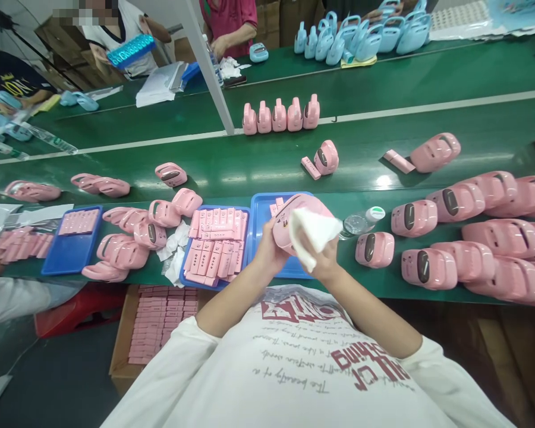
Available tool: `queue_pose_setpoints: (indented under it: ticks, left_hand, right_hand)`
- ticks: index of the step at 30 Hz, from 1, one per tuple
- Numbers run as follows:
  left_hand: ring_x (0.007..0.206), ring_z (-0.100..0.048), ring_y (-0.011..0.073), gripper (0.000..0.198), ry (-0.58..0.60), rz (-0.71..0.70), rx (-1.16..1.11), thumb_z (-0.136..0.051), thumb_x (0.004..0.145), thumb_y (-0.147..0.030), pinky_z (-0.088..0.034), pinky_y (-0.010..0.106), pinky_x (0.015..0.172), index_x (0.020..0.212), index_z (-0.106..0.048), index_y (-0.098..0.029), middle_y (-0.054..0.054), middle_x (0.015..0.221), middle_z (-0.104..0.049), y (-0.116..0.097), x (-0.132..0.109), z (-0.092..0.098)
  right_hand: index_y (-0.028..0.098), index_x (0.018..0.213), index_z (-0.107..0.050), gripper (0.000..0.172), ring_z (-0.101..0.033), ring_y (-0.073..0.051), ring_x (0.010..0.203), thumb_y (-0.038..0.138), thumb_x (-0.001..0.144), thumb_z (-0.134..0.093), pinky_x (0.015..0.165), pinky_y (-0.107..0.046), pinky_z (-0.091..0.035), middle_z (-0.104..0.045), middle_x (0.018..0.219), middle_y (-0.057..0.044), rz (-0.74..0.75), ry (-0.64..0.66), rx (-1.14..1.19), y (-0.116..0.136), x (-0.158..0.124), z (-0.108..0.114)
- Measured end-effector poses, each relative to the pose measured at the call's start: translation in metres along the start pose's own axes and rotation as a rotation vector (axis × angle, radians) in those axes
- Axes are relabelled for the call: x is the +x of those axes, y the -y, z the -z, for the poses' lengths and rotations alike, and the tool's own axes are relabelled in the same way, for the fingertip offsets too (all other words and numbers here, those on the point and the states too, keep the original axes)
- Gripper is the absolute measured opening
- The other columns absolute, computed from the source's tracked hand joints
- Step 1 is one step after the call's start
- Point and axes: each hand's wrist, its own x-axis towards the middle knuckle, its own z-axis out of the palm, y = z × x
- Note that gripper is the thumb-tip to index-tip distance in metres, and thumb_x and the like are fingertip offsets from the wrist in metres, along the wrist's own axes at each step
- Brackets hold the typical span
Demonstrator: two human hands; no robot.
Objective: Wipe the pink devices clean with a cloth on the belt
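My left hand [270, 252] is closed round the side of a pink plastic housing with a handle-like, rounded body [289, 217], held above a blue tray [262, 205]. In my right hand [327, 261] is a white cloth or tissue [314, 232], pressed against the housing and covering part of it. Fingers of the right hand are partly hidden behind the cloth. Just right of my hands lies a clear bottle with a white and green cap [375, 214], and a single pink housing [374, 249] stands near it.
Left of my hands, a blue tray [248, 223] holds stacked pink bars [216, 244]; crumpled tissues [176, 246] lie beside it. Rows of pink housings [472, 261] crowd the right. More pink units sit on the green belt [223, 178]. Co-workers [229, 27] stand across the line.
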Motion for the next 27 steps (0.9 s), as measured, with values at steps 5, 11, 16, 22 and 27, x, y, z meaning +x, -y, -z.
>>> queue_pose_setpoints:
  ticks: [5, 11, 16, 22, 27]
  left_hand:
    - [0.097, -0.067, 0.0239, 0.048, -0.118, 0.188, -0.426, -0.062, 0.07, -0.053, -0.053, 0.031, 0.08, 0.101, -0.064, -0.016, 0.006, 0.097, -0.073, -0.018, 0.001, 0.007]
    - [0.084, -0.064, 0.0207, 0.054, 0.115, 0.123, 0.029, -0.082, 0.051, -0.039, -0.05, 0.028, 0.07, 0.098, -0.064, -0.017, 0.004, 0.092, -0.068, -0.024, 0.009, 0.039]
    - [0.097, -0.06, 0.0224, 0.064, 0.261, 0.08, 0.257, -0.086, 0.049, -0.03, -0.048, 0.033, 0.083, 0.105, -0.06, -0.018, 0.007, 0.105, -0.063, -0.01, 0.012, 0.024]
    - [0.119, -0.053, 0.0253, 0.058, 0.052, -0.036, 0.138, -0.078, 0.066, -0.033, -0.042, 0.039, 0.098, 0.118, -0.055, -0.021, 0.013, 0.133, -0.052, 0.007, 0.031, 0.012]
    - [0.112, -0.058, 0.0255, 0.043, -0.045, 0.038, 0.24, -0.074, 0.07, -0.032, -0.047, 0.039, 0.092, 0.109, -0.062, -0.019, 0.014, 0.121, -0.061, 0.028, 0.028, 0.056]
  right_hand:
    - [0.025, 0.135, -0.05, 0.055, -0.037, -0.027, 0.137, 0.055, 0.091, -0.038, 0.114, -0.051, -0.027, -0.048, 0.141, -0.009, -0.303, -0.215, 0.24, 0.026, 0.034, 0.009]
    - [0.021, 0.109, -0.069, 0.043, -0.065, -0.023, 0.094, 0.051, 0.079, -0.06, 0.085, -0.039, -0.051, -0.071, 0.098, -0.004, -0.837, 0.298, 0.643, 0.016, 0.074, 0.038]
    - [0.02, 0.057, -0.066, 0.007, -0.052, -0.015, 0.057, 0.017, 0.055, -0.072, 0.061, -0.029, -0.041, -0.063, 0.057, 0.001, -0.536, 0.579, 0.059, 0.001, 0.112, 0.053]
    - [0.023, 0.085, -0.075, 0.021, -0.061, -0.02, 0.08, 0.018, 0.067, -0.065, 0.068, -0.041, -0.037, -0.071, 0.076, -0.002, -0.724, 0.291, -0.264, -0.032, 0.169, 0.09]
    - [0.026, 0.06, -0.066, 0.014, -0.058, -0.031, 0.112, 0.029, 0.051, -0.077, 0.071, -0.05, -0.034, -0.072, 0.086, -0.009, -1.044, -0.087, -0.144, -0.127, 0.168, 0.118]
